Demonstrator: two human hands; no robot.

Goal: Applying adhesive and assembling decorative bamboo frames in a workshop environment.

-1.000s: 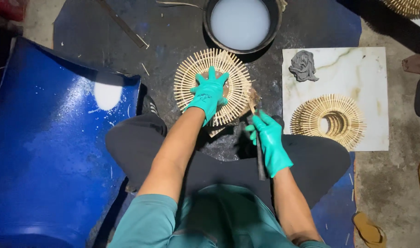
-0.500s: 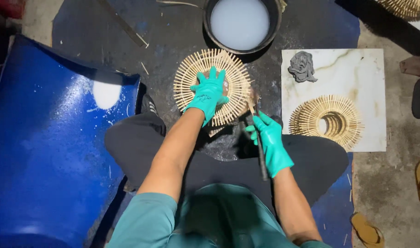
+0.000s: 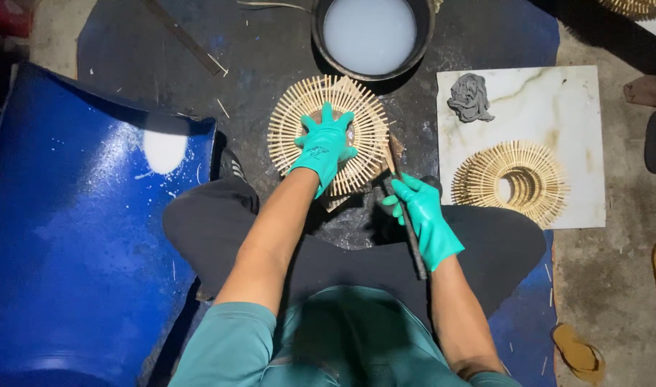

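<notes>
A round ring of radiating bamboo sticks (image 3: 288,129) lies on the dark floor in front of my knees. My left hand (image 3: 325,145), in a teal glove, presses flat on its centre with fingers spread. Just to its right, my right hand (image 3: 422,216), also gloved, is closed around the dark handle of a brush (image 3: 408,228) whose head rests at the ring's right edge. The middle of the ring is hidden under my left hand.
A black bucket of white liquid (image 3: 369,32) stands just beyond the ring. A white marbled tile (image 3: 557,107) at right carries a second stick ring (image 3: 518,180) and a grey rag (image 3: 470,97). A blue plastic barrel (image 3: 70,236) lies at left. Sandals (image 3: 577,351) sit at right.
My left hand has shifted slightly on the ring's centre, fingers spreading flatter. My right hand and the brush have stayed nearly in place.
</notes>
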